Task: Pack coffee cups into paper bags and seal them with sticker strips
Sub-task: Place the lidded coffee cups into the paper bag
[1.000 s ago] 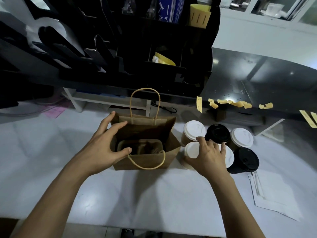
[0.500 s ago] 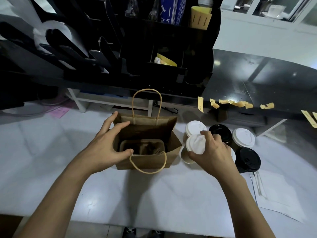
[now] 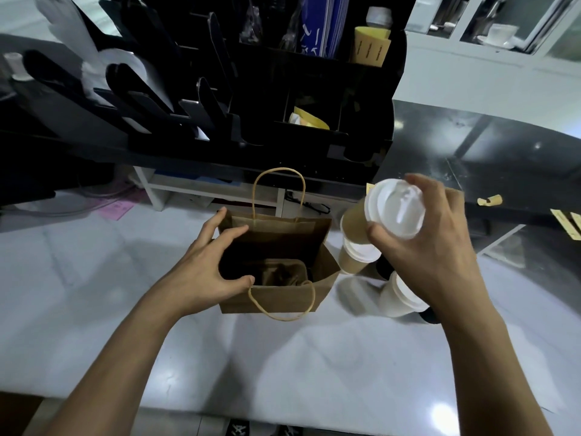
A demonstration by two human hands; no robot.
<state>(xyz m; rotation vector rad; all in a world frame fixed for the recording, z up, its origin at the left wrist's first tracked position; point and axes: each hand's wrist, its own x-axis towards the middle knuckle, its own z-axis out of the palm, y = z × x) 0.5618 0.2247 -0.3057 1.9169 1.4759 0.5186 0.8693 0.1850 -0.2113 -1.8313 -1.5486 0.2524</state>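
- Right hand (image 3: 440, 247) grips a lidded coffee cup (image 3: 388, 212) round the top, thumb under the white lid, fingers over the far side; cup is lifted clear of the tabletop (image 3: 283, 357) and tilted, lid toward the camera.
- Held cup sits up and to the right of the bag mouth, not yet over it.
- Left hand (image 3: 207, 265) spreads wide at the left edge of the paper bag (image 3: 283, 297): thumb on the near rim, fingers reaching to the far rim, holding the mouth open.
- Bag stands upright on the tabletop between the two hands, just right of the left hand. Far handle is upright, near handle flopped over the front face.
- Brown cup carrier insert (image 3: 279, 272) visible at the bottom of the bag; slots look empty, interior is dark so not certain.
- Under and just below the right hand: more cups on the tabletop. One white-lid brown cup (image 3: 355, 256) is just right of the bag, another white-lid cup (image 3: 399, 297) is nearer, partly hidden by the right wrist. Dark shapes beside them are blurred, can't identify.
- Beyond both hands: black organiser rack (image 3: 251, 89) with slotted compartments.
- Yellow sticker strips (image 3: 489, 201) hang off the black counter edge, to the right beyond the right hand.
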